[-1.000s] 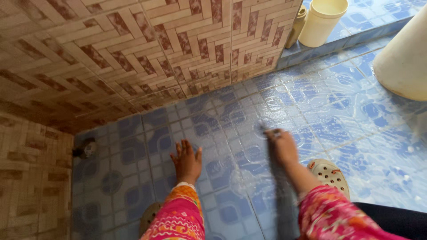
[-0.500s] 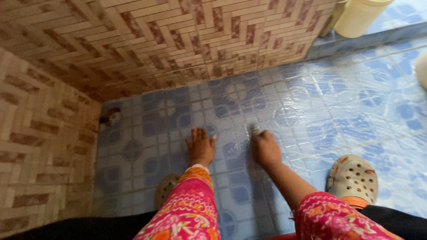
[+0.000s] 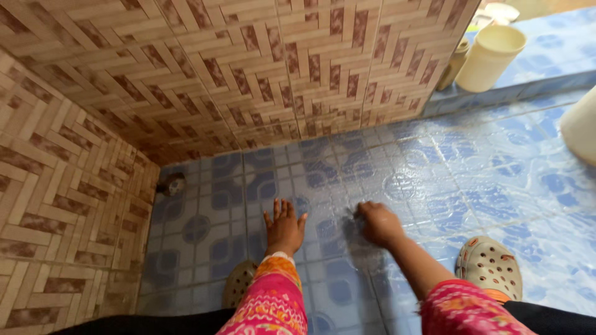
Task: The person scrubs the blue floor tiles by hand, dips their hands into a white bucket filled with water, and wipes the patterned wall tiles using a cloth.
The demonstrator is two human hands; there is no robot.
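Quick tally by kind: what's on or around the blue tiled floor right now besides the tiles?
Hands: 2 (left hand flat on the floor, right hand closed on a small dark scrubber)
Perforated clogs: 2 (beige clog, second clog)
Cream containers on the ledge: 2 (cup, bottle)
Floor drain: 1
White tub edge: 1
Total: 8, plus the scrubber

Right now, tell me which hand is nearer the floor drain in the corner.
The left hand. It lies flat on the blue tiles, to the right of and below the drain. The right hand is farther right, closed around something dark and blurred.

Glossy wet floor tiles (image 3: 472,167); perforated plastic clog (image 3: 490,265).
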